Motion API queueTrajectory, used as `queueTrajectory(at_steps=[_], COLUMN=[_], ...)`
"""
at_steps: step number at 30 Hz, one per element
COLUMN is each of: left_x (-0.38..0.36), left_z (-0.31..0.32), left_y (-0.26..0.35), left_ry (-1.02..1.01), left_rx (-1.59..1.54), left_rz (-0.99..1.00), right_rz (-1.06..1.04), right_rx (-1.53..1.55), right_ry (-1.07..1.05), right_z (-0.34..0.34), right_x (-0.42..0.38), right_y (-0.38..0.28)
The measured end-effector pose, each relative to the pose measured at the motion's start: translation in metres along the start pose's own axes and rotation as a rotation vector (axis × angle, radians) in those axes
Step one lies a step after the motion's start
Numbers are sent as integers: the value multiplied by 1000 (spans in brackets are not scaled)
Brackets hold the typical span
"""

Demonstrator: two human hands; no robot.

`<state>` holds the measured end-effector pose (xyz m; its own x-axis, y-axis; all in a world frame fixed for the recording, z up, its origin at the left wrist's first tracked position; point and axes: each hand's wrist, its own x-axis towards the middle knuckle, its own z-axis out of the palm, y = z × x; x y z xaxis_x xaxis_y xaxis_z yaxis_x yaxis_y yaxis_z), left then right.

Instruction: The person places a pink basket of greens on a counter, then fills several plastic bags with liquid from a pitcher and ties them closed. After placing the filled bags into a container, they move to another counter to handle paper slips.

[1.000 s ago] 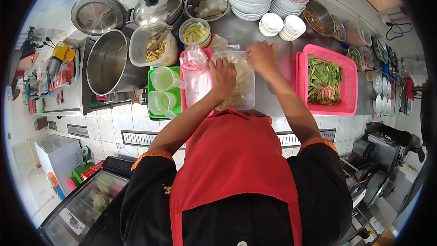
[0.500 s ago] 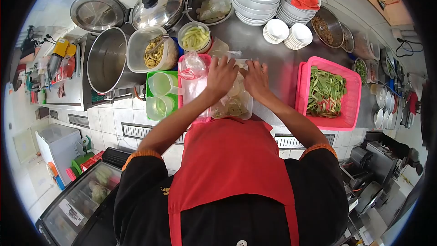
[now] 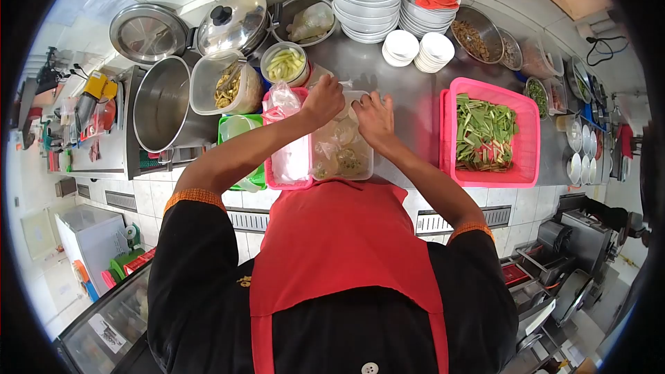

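Observation:
My left hand (image 3: pixel 324 101) is closed above the far left corner of a clear plastic container (image 3: pixel 370 159), its fingertips pinched. My right hand (image 3: pixel 375 119) is closed too, fingers curled over the container's far right part. Whatever either hand pinches is too small or hidden to make out. Inside the container lie several small knotted clear plastic bags (image 3: pixel 339 149), some with greenish contents. Left of it, touching or nearly so, stands a pink basket (image 3: pixel 267 173) holding white plastic bags (image 3: pixel 291 156).
On the steel counter, a pink crate (image 3: pixel 533 145) of cut greens stands right. Stacked white bowls (image 3: pixel 367 0) and small white cups (image 3: pixel 400 47) are at the back. A tub of pale green slices (image 3: pixel 285 64), a tub with tongs (image 3: pixel 228 86) and a steel pot (image 3: pixel 163 107) stand left.
Both hands have gone from fingers spread and close together to closed pinches, with the left hand drawn away to the left. The whole view has shifted slightly.

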<state>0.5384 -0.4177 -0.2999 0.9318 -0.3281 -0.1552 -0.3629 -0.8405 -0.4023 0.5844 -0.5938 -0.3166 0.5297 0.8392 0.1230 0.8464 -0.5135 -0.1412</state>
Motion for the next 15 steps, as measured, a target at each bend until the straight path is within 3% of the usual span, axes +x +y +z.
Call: queueTrajectory(at_steps=[3,5,6,8,10,12,14,15], left_x=[-3,-4,-5,-9,-31,-63,-98,-114], left_z=[-3,-6,-7,-11,-20,-47,-77,-82], left_y=[-1,-6,-7,-12,-16,-24,-20,-14], left_ry=[-91,-134,-130,-338,-343,-423,-744,-808], left_rx=[38,-327,-323,-514,-999,-1450,-1718,-1882], left_rz=[19,-108,-103,-242,-232,201,216,118], right_rz=[48,58,69,87,94,94,150,209], right_rx=[8,-19,-43,-29,-12,-142,-83,-24], right_ry=[54,8,-47,-14,18,251,162,74], right_z=[6,9,10,9,8,9,-14,-26], right_x=[0,4,5,5,7,-1,-2,0], right_y=[-4,-2,0,3,0,-12,-24,-29])
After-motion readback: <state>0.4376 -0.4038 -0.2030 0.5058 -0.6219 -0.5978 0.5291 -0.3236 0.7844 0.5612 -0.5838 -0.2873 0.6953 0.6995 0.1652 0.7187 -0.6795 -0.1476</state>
